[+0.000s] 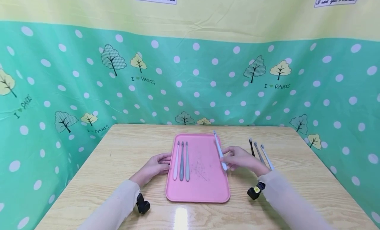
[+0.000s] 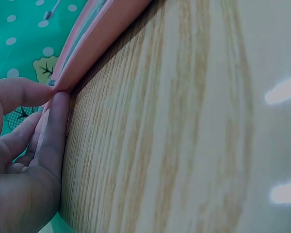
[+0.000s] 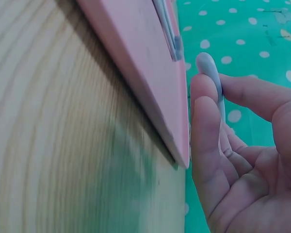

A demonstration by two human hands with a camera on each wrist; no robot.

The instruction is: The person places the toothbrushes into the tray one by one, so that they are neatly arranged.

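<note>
A pink tray (image 1: 207,190) lies on the table, with a pale pink toothbrush (image 1: 176,164), a dark grey toothbrush (image 1: 181,164) and a light grey toothbrush (image 1: 187,164) side by side along its left part. My left hand (image 1: 157,164) holds the tray's left rim, thumb and fingertips meeting at the edge in the left wrist view. Over the tray's right edge, my right hand (image 1: 238,157) pinches a light blue toothbrush (image 1: 218,147) near its handle end, bristle end pointing away. In the right wrist view the rounded handle end (image 3: 207,64) shows between thumb and fingers.
Right of the tray, partly behind the right forearm, lie a black toothbrush (image 1: 251,146), a grey toothbrush (image 1: 259,152) and a pale blue toothbrush (image 1: 268,157). The wooden table (image 1: 124,147) ends at a green dotted curtain (image 1: 166,101) behind and at both sides.
</note>
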